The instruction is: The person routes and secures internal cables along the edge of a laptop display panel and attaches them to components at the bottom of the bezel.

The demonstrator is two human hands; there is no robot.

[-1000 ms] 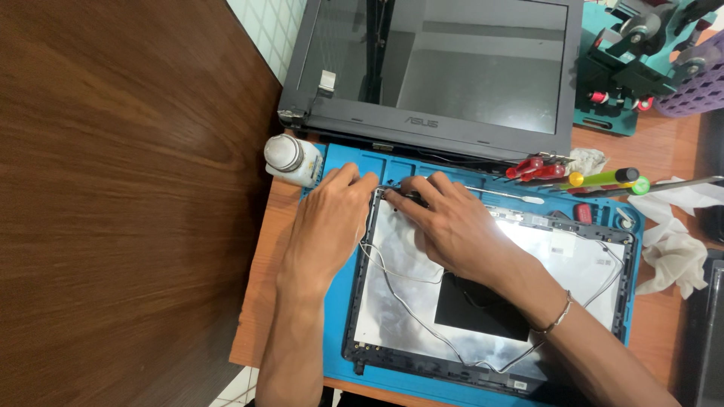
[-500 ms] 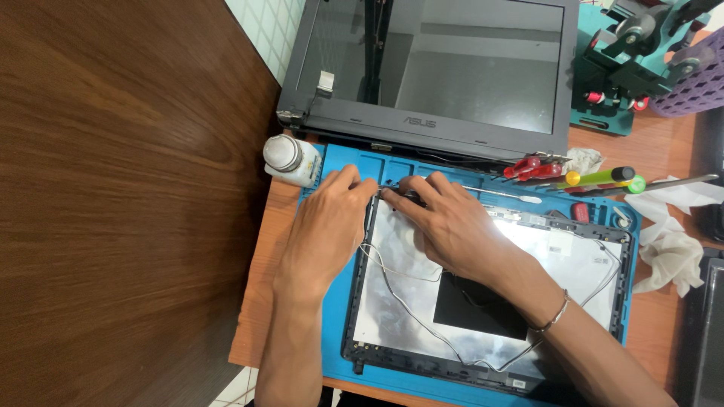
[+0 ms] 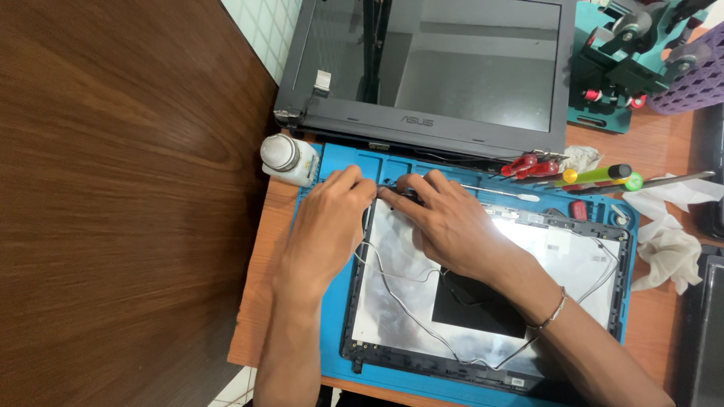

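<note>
The laptop lid shell lies open side up on a blue work mat, already stripped: its foil lining, a black patch and thin grey wires are bare. The screen panel rests apart, just beyond the fingers, so removal looks done.

Both hands meet at the shell's top left corner. The left hand lies flat along the left rim, fingers bent down on the corner. The right hand reaches across the foil, fingers curled and pressed on a small dark part at the top edge; whether they pinch it or only push, I cannot tell.

My judgement: work at this corner is midway, with the wires not yet freed or tucked.

A white bottle stands just left of the fingers; screwdrivers lie to their right on the table.
</note>
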